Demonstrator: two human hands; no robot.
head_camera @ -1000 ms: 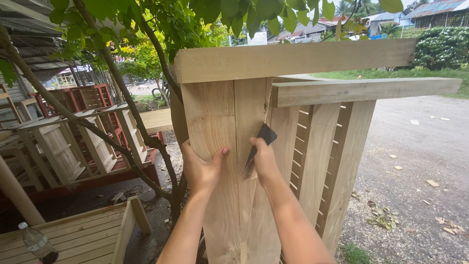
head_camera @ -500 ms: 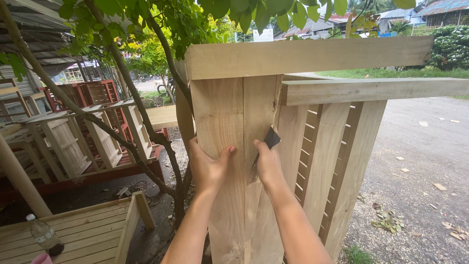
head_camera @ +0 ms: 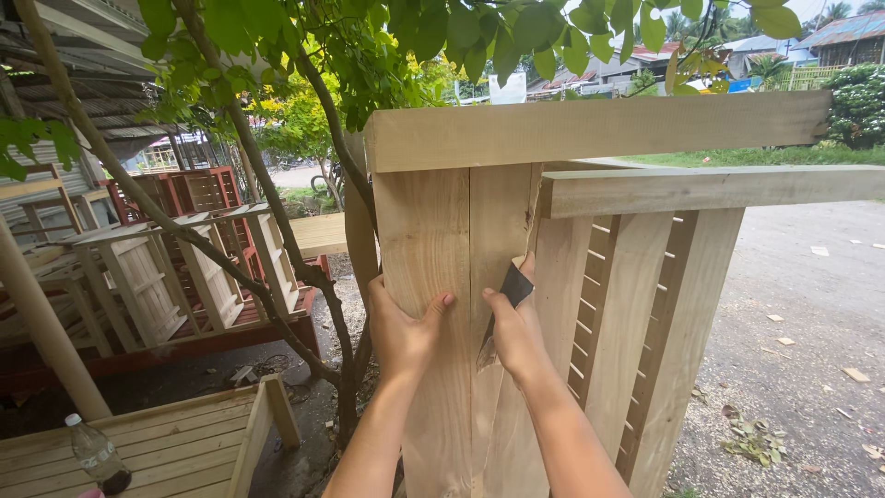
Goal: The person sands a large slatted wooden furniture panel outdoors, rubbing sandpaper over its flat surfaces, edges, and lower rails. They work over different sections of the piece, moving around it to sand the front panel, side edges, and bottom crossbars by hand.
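A tall, unpainted wooden cabinet-like frame (head_camera: 433,231) of pale planks stands upright right in front of me. My left hand (head_camera: 398,325) lies flat on its left front plank, thumb out toward the middle. My right hand (head_camera: 521,332) presses a dark, folded piece of sandpaper (head_camera: 505,309) against the seam between the middle planks, below a cracked edge in the wood. A slatted side panel (head_camera: 636,304) extends to the right under a horizontal top board (head_camera: 599,129).
A thin leaning tree trunk (head_camera: 304,267) and leafy branches crowd the left side. Red and pale wooden furniture pieces (head_camera: 175,258) stand behind. A pale wooden pallet-like frame (head_camera: 175,447) with a plastic bottle (head_camera: 97,454) lies lower left. Gravel ground with wood scraps spreads right.
Both hands stay on the planks; the right hand with the sandpaper has slid slightly downward along the seam, and my view has shifted a little lower and closer.
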